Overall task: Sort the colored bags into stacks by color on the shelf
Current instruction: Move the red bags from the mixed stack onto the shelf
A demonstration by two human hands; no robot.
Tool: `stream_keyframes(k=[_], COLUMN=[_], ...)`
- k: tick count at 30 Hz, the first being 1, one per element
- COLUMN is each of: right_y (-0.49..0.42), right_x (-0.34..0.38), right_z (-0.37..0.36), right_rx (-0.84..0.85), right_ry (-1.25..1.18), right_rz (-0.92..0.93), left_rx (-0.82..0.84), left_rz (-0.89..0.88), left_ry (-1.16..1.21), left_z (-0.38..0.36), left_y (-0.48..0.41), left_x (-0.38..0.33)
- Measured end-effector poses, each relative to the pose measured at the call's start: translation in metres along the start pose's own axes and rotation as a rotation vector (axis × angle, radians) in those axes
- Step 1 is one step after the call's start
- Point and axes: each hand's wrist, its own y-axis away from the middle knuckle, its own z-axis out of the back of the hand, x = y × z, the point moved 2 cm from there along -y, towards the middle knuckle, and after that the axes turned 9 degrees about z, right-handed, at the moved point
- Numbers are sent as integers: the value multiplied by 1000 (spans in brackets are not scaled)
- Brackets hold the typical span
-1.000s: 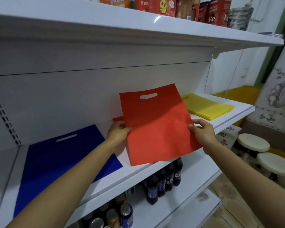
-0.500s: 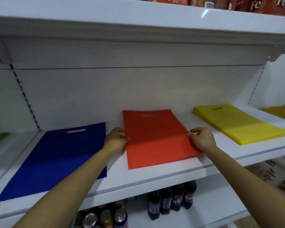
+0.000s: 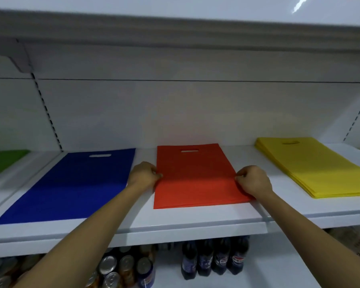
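Head view: left hand (image 3: 144, 176) and right hand (image 3: 254, 180) each pinch a side edge of the red bag (image 3: 193, 179), lying flat on the shelf (image 3: 175, 220) between the blue bag (image 3: 71, 183) and yellow stack (image 3: 320, 167). Looks light, limp fabric; opposite edges seem the sensible hold.

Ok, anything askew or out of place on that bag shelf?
Nothing stands out. The blue bag, red bag and yellow stack lie flat, apart; left hand and right hand pinch the red bag's sides.

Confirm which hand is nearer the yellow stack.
Right. Right hand pinches the red bag at its right edge, toward the yellow stack; left hand pinches its left edge, beside the blue bag.
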Motion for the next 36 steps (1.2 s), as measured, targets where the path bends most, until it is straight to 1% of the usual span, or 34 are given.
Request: stream_keyframes(k=[4,7,9,11,14,17,19,22,25,29,33,36], right_y=[-1,-1,3,4,1,1,7,21,48,105,174,227], right_x=[-3,-2,4,16,51,99,139,206,283,390,498,570], right_z=[1,2,7,13,14,-3,-22,-56,-91,-141,-192,-229], right_rx=[11,29,15,-57,-112,-93,-56,42,135,197,274,331], right_ry=[1,29,125,225,198,122,108,67,-22,-107,-142,-173], right_rz=[25,38,48,120,267,403,479,597,728,876,973,1026], left_rx=[3,-16,-29,-63,-159,-308,-394,-437,-477,-527,-581,-600], left_rz=[4,3,-1,-25,-79,-150,-167,-87,58,246,423,491], left_ry=[-48,-40,-33,-65,-170,-276,-356,-472,-507,-538,-516,-530], left_z=[-1,-2,1,10,37,75,105,153,203,270,336,380], left_y=[-2,-1,3,7,17,33,46,65,94,145,206,251], left_x=[-2,-1,-2,-2,5,24,46,96,160,260,363,432])
